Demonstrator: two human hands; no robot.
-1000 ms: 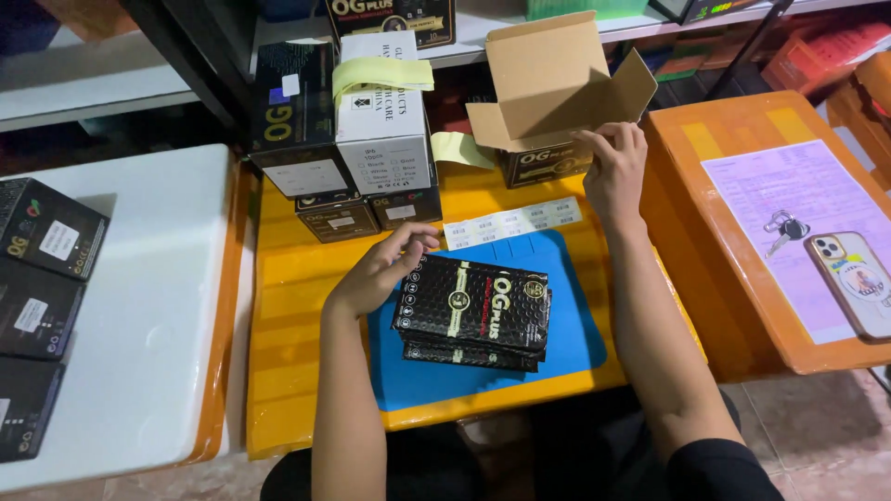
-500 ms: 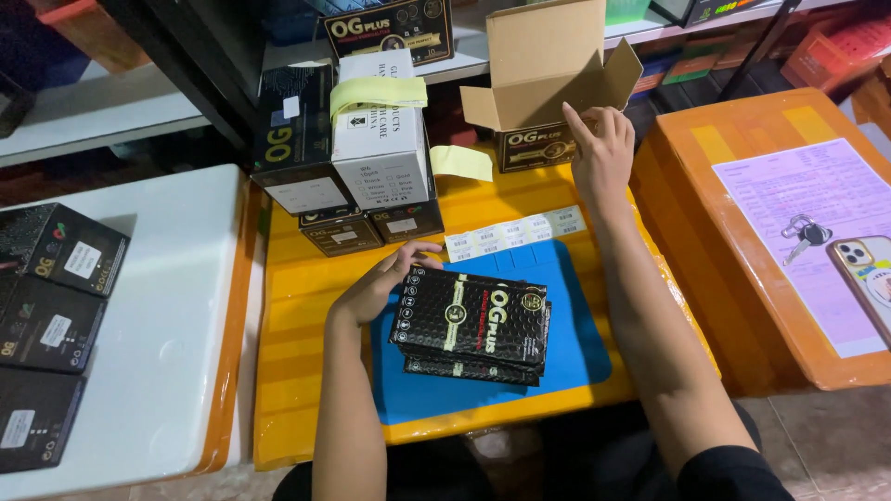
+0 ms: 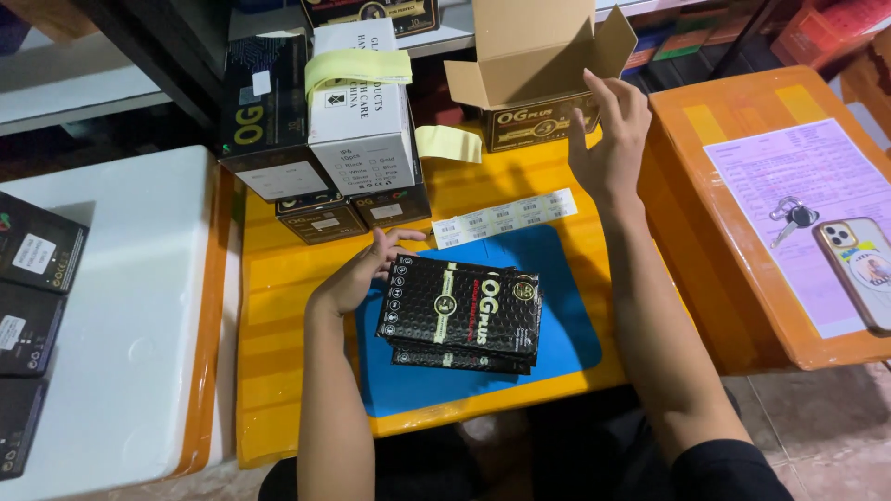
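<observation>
Lifted off the cardboard box (image 3: pixel 534 56) since half a second ago, the right hand (image 3: pixel 608 130) now hangs in the air just right of it, in the upper middle of the frame, fingers spread wide and palm turned toward the box, holding nothing. That box stands open, its flaps up, at the far edge of the yellow desk (image 3: pixel 288 278). Over the same span the left hand (image 3: pixel 357 278) has kept its place at the left edge of the stack of black packets (image 3: pixel 461 314); its fingers are loosely curled, the tips touching the top packet's upper left corner, without a clear grasp. The stack lies on a blue mat (image 3: pixel 557 306) in the middle of the frame, slightly fanned. A white strip of labels (image 3: pixel 506 216) lies just above the mat. Black and white boxes (image 3: pixel 316 121) are piled at the upper left of the desk, with a pale yellow paper band draped across the white one. On the orange desk (image 3: pixel 705 241) at the right lie a pink sheet (image 3: pixel 798 204), keys (image 3: pixel 794 215) and a phone (image 3: pixel 858 269).
</observation>
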